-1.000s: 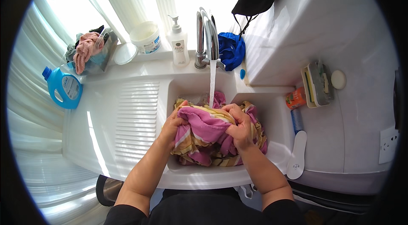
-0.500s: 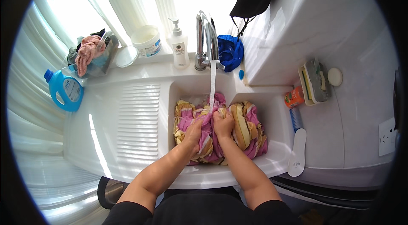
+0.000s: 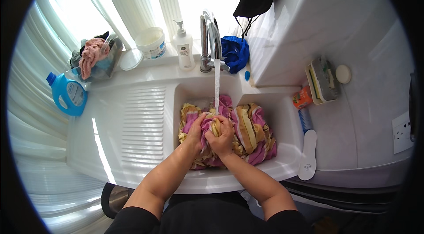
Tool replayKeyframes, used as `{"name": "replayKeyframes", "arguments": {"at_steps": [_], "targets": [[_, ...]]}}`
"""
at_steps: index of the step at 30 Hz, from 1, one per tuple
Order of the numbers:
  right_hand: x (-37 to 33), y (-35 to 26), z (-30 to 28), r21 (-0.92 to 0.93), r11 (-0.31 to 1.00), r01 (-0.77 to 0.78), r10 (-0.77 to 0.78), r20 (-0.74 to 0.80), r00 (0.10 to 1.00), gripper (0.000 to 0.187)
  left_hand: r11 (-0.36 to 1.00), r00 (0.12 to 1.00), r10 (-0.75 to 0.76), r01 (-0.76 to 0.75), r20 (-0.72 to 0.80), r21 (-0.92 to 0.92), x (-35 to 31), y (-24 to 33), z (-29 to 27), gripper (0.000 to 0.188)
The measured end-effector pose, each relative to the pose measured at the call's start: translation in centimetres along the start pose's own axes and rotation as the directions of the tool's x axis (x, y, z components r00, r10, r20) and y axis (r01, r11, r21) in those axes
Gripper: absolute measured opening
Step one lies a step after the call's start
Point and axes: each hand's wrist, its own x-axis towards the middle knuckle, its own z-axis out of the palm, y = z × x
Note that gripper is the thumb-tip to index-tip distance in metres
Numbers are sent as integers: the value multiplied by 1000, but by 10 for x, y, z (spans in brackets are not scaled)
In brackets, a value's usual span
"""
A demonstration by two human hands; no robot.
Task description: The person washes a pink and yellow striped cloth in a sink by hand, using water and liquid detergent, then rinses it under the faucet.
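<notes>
In the white basin [image 3: 287, 145], straight below the tap [image 3: 211, 42], lies the pink and yellow striped cloth [image 3: 248, 130], bunched over most of the bottom. Taking its middle as the centre of a clock, the tap stands at twelve, the ridged washboard [image 3: 142, 126] at nine and the blue bottle [image 3: 68, 95] at ten.

Both my hands are close together, just left of that centre, with a gathered fold between them. My right hand [image 3: 222, 139] is curled around its side of the fold; my left hand [image 3: 194, 132] holds the other side, its fingers lying along the cloth. How hard either one presses, I cannot tell. The water stream [image 3: 217, 86] falls just beyond my fingertips, toward twelve.

I would judge the cloth soft and limp, with no stiffness to lean on, and heavy for its bulk wherever it is soaked. Wet folds will probably slip over one another, so a thick handful should hold better than a thin pinch. The raised roll toward two o'clock looks easy to grasp whole. For lifting, I would spread both hands wide under the bulk, so its weight doesn't drag on one thin patch.
</notes>
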Motion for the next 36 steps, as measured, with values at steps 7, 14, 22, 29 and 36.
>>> {"name": "replayKeyframes", "arguments": {"at_steps": [7,14,22,29,36], "targets": [[6,67,14,121,908,-402,419,-212,883,11,982,986,165,-164,-4,88,-1,-26,-11,26],[-23,-1,-4,38,997,72,-79,240,967,14,996,941,-89,81,327,38,9,0,-40,28],[-18,-20,-7,25,978,209,-207,280,937,15,997,915,-15,-15,403,72,-2,9,-37,25],[52,65,-36,-334,940,64,17,234,972,39,911,989,144,-122,-27,394,-64,21,51,21],[10,28,-94,-328,861,389,38,804,594,85,-645,129,741,-136,659,752,-60,92,12,33]]}}
